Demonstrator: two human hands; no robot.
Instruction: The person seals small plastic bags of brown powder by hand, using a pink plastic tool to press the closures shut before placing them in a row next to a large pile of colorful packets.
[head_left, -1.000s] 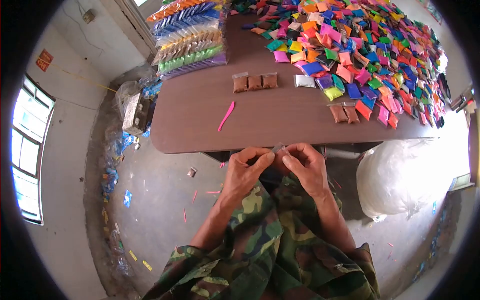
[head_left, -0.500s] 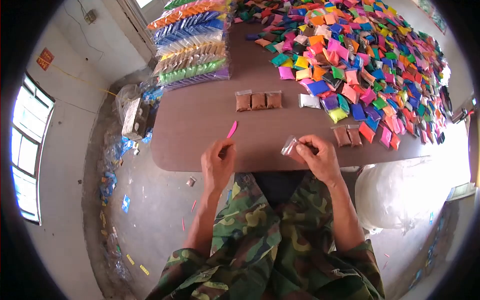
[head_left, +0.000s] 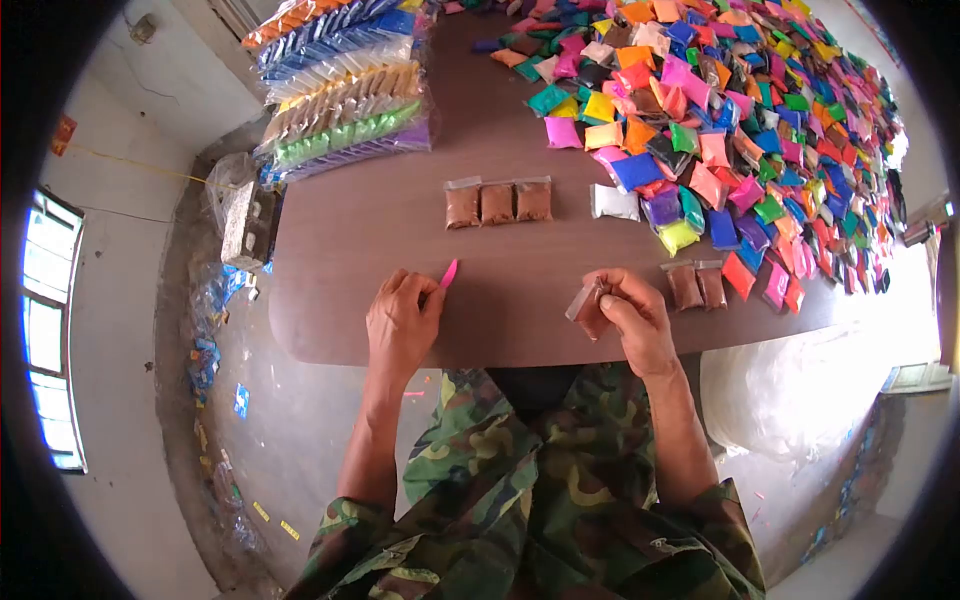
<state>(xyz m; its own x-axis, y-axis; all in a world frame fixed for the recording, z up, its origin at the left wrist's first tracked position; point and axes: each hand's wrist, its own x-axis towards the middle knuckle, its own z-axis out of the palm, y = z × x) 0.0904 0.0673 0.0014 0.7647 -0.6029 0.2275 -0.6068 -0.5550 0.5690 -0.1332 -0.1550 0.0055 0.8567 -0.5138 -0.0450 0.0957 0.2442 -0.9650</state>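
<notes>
My right hand (head_left: 640,322) pinches a small clear bag of brown material (head_left: 592,310) between thumb and fingers, above the table's near edge. To the left, my left hand (head_left: 405,322) rests low over the tabletop, fingers curled and closed at the lower end of a thin pink plastic strip (head_left: 450,271). Its fingertips partly hide that end. Three similar brown bags (head_left: 498,204) lie side by side beyond the hands. Two more brown bags (head_left: 697,287) are just right of my right hand.
A large heap of small colourful bags (head_left: 720,130) covers the table's right side. Long clear packs of sorted coloured bags (head_left: 345,100) are stacked at the back left. One white bag (head_left: 614,203) lies by the heap. A big translucent sack (head_left: 790,395) stands below the right edge.
My left hand has come to the pink strip's lower end, its fingers now curled there. My right hand has turned the brown bag more upright. The camera view has shifted slightly.
</notes>
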